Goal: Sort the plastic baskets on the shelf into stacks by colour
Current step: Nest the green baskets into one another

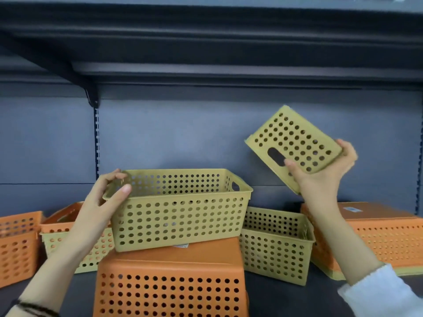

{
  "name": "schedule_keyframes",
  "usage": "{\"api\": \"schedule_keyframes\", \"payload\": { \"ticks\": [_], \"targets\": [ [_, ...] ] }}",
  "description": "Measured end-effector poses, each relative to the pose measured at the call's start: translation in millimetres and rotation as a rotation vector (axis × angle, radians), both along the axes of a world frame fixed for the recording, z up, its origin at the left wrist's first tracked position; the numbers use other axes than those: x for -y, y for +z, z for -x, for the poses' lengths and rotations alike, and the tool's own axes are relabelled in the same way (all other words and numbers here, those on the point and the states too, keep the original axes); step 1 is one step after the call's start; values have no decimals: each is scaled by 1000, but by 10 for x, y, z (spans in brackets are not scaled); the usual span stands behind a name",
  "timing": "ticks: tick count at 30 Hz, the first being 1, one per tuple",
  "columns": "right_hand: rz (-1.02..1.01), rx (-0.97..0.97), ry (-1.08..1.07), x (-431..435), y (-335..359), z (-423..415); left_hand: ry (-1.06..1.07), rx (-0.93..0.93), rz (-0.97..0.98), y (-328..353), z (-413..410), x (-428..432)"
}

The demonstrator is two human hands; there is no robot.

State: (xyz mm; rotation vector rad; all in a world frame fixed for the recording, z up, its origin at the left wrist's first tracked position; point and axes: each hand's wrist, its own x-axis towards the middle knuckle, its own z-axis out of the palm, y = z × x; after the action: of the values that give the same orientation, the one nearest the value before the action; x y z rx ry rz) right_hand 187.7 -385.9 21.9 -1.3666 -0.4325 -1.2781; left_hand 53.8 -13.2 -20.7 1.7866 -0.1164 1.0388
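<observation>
In the head view, an upright green basket (180, 209) is gripped at its left rim by the left hand (100, 202) — it rests on an upturned orange basket (170, 280) at the shelf's (272, 298) front edge. A second green basket (295, 143) is held tilted in the air by the right hand (325, 177), fingers closed round its end, above another green basket (277, 243) and an upturned orange one (377, 239) toward the shelf's right end.

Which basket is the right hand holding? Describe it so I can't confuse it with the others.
Look above the right end of the shelf. The right hand holds a yellow basket in the air, tilted, end wall facing the camera. Every other yellow basket is upright, lower down.
</observation>
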Motion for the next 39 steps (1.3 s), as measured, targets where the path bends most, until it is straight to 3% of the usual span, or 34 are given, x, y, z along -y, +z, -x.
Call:
{"api": "schedule_keyframes", "payload": {
  "ticks": [8,14,19,22,24,29,31,35,39],
  "targets": [
    [-228,55,671,-434,450,282,-28,-1,-28,70,24,-10],
    [-388,-224,1117,-712,428,391,-59,39,46,398,67,-26],
    [-395,-502,1478,-814,432,386,-36,-51,-78,648,-22,-79],
    [-361,-541,1508,-890,424,408,-78,-53,-91,714,-119,-72],
    [-304,-543,1453,-949,425,435,-123,43,-12,722,-181,-65],
    [-111,-311,904,-1070,416,368,-162,131,141,748,-196,-80],
    [-92,-207,794,-1112,464,350,-170,122,181,787,-180,-108],
    [-56,-88,748,-1142,517,308,-343,161,236,805,-148,-105],
    [76,-189,798,-1160,437,199,-322,136,146,753,-131,-78]
  ]
}}
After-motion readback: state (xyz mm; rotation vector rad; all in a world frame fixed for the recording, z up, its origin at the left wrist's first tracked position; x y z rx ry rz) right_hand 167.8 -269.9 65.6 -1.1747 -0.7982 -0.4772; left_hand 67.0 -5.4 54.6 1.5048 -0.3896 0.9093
